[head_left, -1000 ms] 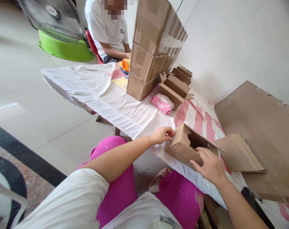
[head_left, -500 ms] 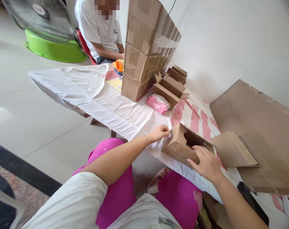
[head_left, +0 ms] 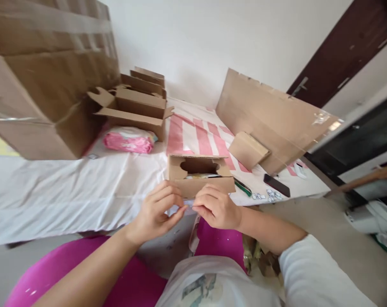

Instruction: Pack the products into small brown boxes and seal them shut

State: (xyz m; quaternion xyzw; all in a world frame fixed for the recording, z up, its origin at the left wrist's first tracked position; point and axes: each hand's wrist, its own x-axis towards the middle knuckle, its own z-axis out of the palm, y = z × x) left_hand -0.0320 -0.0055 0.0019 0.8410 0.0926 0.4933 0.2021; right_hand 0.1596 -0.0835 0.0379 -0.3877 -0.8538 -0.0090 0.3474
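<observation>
My left hand (head_left: 160, 209) and my right hand (head_left: 215, 207) meet in front of the small cardboard box (head_left: 209, 186), at the table's near edge. Both are closed in a pinch, fingertips almost touching. Between them is a small whitish piece (head_left: 189, 204), too small and blurred to name. The box stands lengthwise with its top open, and something pale lies inside, mostly hidden. To its right lie a slim green and black tool (head_left: 243, 186) and several small white pieces with dark outlines (head_left: 274, 195).
A tall taped carton stack (head_left: 68, 85) stands at left, beside open boxes (head_left: 139, 102) and a pink wipes pack (head_left: 129, 140). On the right are a black phone (head_left: 276, 185), a folded cardboard piece (head_left: 249, 150) and a large leaning cardboard sheet (head_left: 264, 108).
My view has swung right, and the other person is out of sight. My right hand has left the box's opening and joined my left hand in front of the box.
</observation>
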